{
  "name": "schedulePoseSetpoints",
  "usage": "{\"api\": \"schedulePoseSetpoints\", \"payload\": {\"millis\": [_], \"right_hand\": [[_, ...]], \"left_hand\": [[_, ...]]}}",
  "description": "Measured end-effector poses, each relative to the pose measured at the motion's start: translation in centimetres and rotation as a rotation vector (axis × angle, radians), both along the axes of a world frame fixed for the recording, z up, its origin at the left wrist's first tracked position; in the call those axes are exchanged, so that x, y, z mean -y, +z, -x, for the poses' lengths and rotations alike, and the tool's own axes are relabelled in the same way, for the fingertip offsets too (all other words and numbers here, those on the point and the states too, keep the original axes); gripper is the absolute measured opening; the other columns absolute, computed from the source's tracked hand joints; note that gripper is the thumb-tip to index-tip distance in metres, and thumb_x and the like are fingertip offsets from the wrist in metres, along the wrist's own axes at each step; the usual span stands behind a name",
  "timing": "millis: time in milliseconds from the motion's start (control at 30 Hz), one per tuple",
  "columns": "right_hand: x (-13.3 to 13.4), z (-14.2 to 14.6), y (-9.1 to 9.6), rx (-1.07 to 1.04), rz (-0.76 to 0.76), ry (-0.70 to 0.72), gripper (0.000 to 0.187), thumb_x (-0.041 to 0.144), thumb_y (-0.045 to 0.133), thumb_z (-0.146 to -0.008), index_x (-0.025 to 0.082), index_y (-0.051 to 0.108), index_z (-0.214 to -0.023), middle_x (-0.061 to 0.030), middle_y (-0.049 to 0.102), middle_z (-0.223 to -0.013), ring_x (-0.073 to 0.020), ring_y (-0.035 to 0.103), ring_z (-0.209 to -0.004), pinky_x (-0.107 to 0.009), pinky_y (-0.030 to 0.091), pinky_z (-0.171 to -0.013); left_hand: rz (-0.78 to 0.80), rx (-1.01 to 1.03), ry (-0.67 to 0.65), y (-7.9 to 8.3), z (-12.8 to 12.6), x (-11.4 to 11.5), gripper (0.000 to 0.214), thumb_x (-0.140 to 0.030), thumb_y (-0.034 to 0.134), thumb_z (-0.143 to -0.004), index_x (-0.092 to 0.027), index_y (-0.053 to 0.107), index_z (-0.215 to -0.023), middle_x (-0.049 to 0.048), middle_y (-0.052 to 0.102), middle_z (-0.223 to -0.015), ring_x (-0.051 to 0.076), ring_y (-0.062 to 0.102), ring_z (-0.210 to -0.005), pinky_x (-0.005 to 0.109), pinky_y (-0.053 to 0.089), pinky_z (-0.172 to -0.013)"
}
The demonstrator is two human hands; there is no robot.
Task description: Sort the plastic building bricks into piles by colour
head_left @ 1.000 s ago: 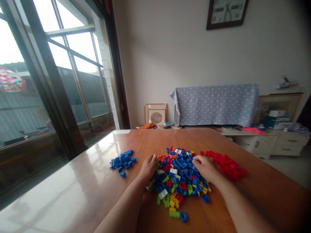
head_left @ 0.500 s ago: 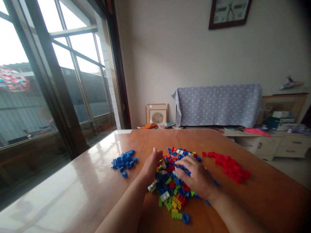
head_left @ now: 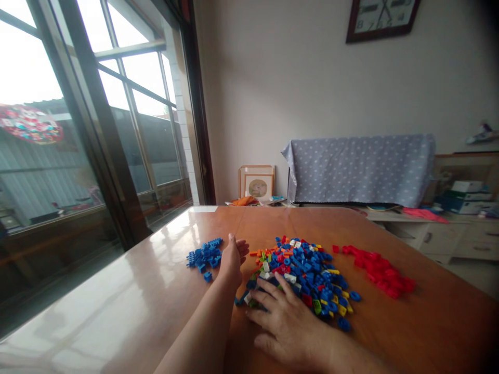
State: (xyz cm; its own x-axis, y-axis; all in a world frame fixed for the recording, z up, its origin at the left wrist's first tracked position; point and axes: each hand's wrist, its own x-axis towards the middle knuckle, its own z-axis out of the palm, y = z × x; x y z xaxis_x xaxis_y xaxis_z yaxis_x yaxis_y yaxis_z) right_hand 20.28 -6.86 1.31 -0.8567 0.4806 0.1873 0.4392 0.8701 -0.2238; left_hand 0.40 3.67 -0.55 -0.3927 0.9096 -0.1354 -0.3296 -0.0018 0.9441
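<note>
Head view showed small blue plastic bricks (head_left: 205, 256) grouped at left and red plastic bricks (head_left: 383, 272) at right; the multicoloured plastic brick heap (head_left: 307, 266) between was unsorted. The left hand (head_left: 233, 261) extended open fingers beside it; the right hand (head_left: 284, 315) spread fingers wide over its near-left part.

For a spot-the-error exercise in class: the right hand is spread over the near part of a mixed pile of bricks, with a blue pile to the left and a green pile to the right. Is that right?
Not quite: the head view shows a red pile to the right, not a green one. The right hand, mixed pile and blue pile are as stated.
</note>
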Motion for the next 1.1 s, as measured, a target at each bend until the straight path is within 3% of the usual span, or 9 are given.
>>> {"api": "schedulePoseSetpoints", "payload": {"millis": [133,400,667,867,1100], "right_hand": [[-1.2,-0.1,-1.0,-0.024,-0.069,-0.149,0.043,0.050,0.044,-0.097,0.038,0.052,-0.138,-0.0002,0.042,-0.154,-0.0309,0.019,-0.148,-0.064,-0.006,-0.117],[-3.0,-1.0,-0.9,-0.124,-0.248,-0.355,0.034,0.045,0.044,-0.098,0.037,0.063,-0.125,-0.0015,0.052,-0.145,-0.0293,0.031,-0.142,-0.065,-0.001,-0.117],[-5.8,-4.1,-1.5,-0.266,-0.354,-0.506,0.029,0.030,0.053,-0.094,0.031,0.068,-0.119,-0.0053,0.060,-0.135,-0.0291,0.040,-0.135,-0.063,0.013,-0.115],[-5.2,-3.6,-1.0,-0.348,-0.385,-0.465,0.028,0.028,0.049,-0.096,0.027,0.069,-0.116,-0.0054,0.067,-0.125,-0.0260,0.048,-0.126,-0.058,0.016,-0.117],[-1.4,0.9,0.3,-0.154,-0.253,-0.240,0.029,0.038,0.049,-0.096,0.028,0.067,-0.117,-0.0051,0.061,-0.134,-0.0268,0.043,-0.132,-0.056,0.014,-0.118]], "left_hand": [[0.036,0.003,-0.024,-0.3,-0.1,0.0,0.069,-0.073,0.036,-0.087,-0.013,0.067,-0.101,0.0172,0.071,-0.109,0.026,0.066,-0.095,0.036,0.045,-0.079],[0.080,0.016,-0.109,0.0,-0.3,0.4,0.059,-0.068,0.043,-0.088,-0.014,0.066,-0.097,0.0166,0.069,-0.113,0.023,0.066,-0.091,0.033,0.047,-0.073],[0.080,0.008,-0.096,0.6,-0.1,0.5,0.063,-0.071,0.041,-0.088,-0.014,0.066,-0.096,0.0168,0.069,-0.113,0.024,0.066,-0.092,0.035,0.046,-0.077],[0.064,0.037,-0.061,1.1,0.8,0.5,0.064,-0.071,0.039,-0.088,-0.015,0.067,-0.097,0.0160,0.069,-0.115,0.025,0.066,-0.097,0.036,0.046,-0.080],[0.017,0.096,-0.030,1.4,1.7,0.3,0.064,-0.072,0.039,-0.087,-0.015,0.065,-0.098,0.0154,0.068,-0.116,0.025,0.065,-0.099,0.035,0.045,-0.078]]}}
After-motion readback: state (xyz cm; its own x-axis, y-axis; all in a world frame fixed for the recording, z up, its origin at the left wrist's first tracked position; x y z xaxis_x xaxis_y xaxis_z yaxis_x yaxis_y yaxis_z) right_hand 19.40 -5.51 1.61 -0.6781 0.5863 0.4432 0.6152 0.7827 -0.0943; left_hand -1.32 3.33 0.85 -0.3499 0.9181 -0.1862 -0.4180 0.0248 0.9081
